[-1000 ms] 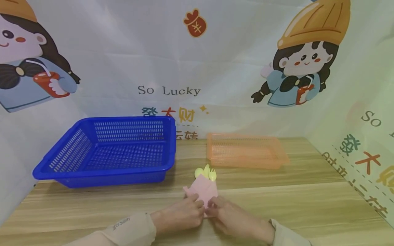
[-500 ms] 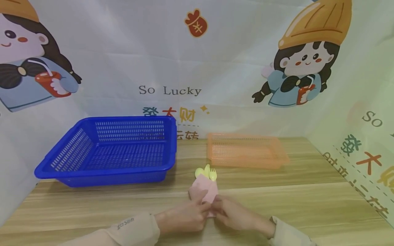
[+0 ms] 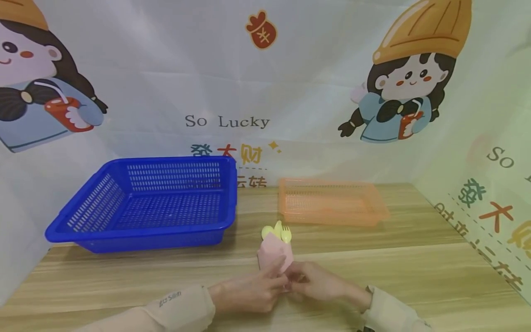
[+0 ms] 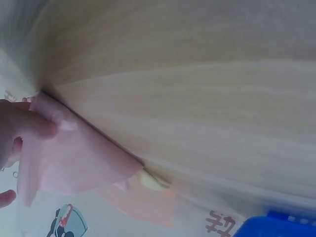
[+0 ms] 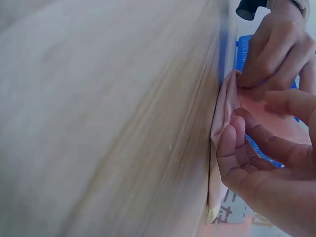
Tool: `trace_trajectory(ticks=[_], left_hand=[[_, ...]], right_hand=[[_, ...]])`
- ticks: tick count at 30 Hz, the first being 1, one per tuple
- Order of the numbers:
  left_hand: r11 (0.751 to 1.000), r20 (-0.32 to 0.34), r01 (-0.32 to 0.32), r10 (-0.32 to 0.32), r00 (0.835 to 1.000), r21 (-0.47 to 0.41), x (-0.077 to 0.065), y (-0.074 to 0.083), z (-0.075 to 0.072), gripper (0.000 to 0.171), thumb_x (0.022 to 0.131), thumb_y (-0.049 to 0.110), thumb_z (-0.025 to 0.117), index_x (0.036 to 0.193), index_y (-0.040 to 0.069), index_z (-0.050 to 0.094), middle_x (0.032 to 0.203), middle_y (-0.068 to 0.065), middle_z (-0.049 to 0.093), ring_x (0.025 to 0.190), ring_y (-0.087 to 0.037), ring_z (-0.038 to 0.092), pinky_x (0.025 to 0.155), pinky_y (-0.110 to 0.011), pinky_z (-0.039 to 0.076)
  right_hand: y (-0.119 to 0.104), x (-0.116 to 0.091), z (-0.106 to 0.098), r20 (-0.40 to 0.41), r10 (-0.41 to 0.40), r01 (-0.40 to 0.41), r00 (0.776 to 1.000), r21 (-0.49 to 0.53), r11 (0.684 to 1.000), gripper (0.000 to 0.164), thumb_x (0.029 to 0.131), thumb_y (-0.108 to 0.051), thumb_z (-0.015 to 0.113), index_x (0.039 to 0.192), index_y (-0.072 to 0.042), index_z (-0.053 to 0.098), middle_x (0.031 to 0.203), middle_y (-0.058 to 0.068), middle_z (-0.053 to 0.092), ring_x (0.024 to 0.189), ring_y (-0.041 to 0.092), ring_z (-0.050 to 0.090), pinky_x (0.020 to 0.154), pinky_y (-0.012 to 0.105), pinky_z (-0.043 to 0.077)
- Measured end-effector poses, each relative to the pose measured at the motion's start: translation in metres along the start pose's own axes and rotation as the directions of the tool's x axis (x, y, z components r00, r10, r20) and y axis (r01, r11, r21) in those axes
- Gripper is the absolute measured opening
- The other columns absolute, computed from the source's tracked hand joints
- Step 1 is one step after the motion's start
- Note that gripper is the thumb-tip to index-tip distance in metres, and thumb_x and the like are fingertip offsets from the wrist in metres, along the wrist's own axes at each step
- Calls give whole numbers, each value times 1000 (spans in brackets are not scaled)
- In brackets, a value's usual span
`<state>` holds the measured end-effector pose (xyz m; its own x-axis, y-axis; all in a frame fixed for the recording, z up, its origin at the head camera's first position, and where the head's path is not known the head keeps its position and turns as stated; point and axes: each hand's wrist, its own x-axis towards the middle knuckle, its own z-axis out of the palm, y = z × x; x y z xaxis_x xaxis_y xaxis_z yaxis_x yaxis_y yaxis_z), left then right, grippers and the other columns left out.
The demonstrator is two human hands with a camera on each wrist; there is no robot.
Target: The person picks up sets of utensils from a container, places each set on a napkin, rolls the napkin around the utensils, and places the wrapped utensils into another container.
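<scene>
A pink napkin (image 3: 270,249) lies folded on the wooden table, partly wrapped about yellow cutlery. From its far end stick out the heads of a spoon (image 3: 267,231), a fork (image 3: 286,235) and, between them, a piece with a narrow tip (image 3: 278,227). My left hand (image 3: 250,291) holds the near part of the napkin, its index finger laid along the top. Close beside it, my right hand (image 3: 318,282) pinches the right near edge between thumb and fingers. The handles are hidden under the napkin and hands. In the left wrist view the napkin (image 4: 84,158) shows a loose fold.
A large blue basket (image 3: 166,233) stands at the back left. Behind the cutlery, to the right, sits a shallow orange basket (image 3: 332,219). A printed cloth backdrop (image 3: 315,101) rises along the table's back and sides.
The napkin's left flap, which stuck out at first, is folded in, so the bundle is narrower. My left index finger has straightened onto it. The right hand keeps working at the near right edge.
</scene>
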<state>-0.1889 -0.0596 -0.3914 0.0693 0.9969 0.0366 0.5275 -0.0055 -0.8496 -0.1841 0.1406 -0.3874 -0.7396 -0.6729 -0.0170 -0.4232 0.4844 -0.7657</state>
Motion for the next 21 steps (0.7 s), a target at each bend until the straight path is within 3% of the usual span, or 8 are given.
trace_trajectory(ticks=[4, 8, 11, 13, 15, 17, 19, 21], left_hand=[[1000, -23, -5, 5, 1000, 1, -1, -1, 1, 51, 85, -5, 24, 93, 22, 67, 87, 9, 55, 90, -10, 43, 101, -50, 29], [1000, -41, 0, -1, 999, -20, -2, -3, 2, 52, 87, -3, 17, 96, 18, 63, 94, 6, 55, 96, -12, 46, 99, -44, 34], [996, -75, 75, -79, 994, -53, -2, -4, 3, 44, 90, 2, 16, 102, 16, 56, 103, -2, 55, 99, -16, 49, 91, -42, 41], [977, -102, 189, -198, 975, -94, 0, -4, 3, 30, 94, 14, 23, 97, 15, 53, 99, -3, 54, 92, -16, 49, 82, -36, 45], [934, -86, 334, -346, 934, -127, 3, -4, 3, 22, 93, 27, 35, 95, 14, 52, 93, -3, 53, 84, -16, 49, 74, -32, 46], [866, -6, 462, -472, 881, -191, 5, -3, 2, 16, 86, 29, 50, 87, 13, 53, 82, 0, 50, 74, -13, 47, 65, -24, 45], [763, 156, 561, -542, 826, -321, 6, -2, -1, 10, 81, 20, 58, 82, 10, 55, 74, 0, 49, 69, -12, 47, 58, -21, 45], [634, 327, 633, -543, 774, -446, 7, -1, -5, 7, 74, 6, 61, 79, 7, 56, 70, -1, 50, 64, -12, 49, 54, -20, 45]], right_hand=[[2, 0, 0, 0, -13, 13, 1000, 0, 1000, 16, 85, -14, 57, 97, -6, 60, 95, 3, 62, 90, 9, 56, 80, 22, 46], [4, 1, -2, 25, -28, 26, 999, 82, 996, 18, 86, -13, 55, 99, -1, 61, 95, 6, 63, 87, 8, 57, 78, 22, 47], [3, 2, -4, 46, -35, 28, 998, 149, 988, 21, 87, -10, 51, 100, 3, 60, 91, 7, 64, 80, 6, 57, 73, 21, 48], [2, 2, -4, 49, -42, 35, 998, 151, 988, 22, 87, -10, 50, 100, 4, 61, 88, 7, 63, 76, 5, 55, 69, 21, 48], [2, 3, -4, 47, -34, 27, 998, 144, 989, 22, 88, -11, 49, 100, 3, 61, 88, 6, 63, 75, 4, 54, 68, 21, 48], [1, 3, -4, 40, -17, 11, 999, 141, 990, 24, 89, -14, 49, 102, 3, 61, 89, 6, 63, 75, 4, 53, 67, 21, 47], [0, 4, -3, 28, 16, -20, 999, 148, 989, 25, 89, -16, 50, 101, 1, 63, 87, 6, 62, 72, 5, 52, 63, 20, 46], [0, 5, -1, 14, 44, -46, 999, 167, 985, 24, 88, -17, 51, 98, 1, 64, 82, 6, 60, 67, 6, 50, 59, 19, 45]])
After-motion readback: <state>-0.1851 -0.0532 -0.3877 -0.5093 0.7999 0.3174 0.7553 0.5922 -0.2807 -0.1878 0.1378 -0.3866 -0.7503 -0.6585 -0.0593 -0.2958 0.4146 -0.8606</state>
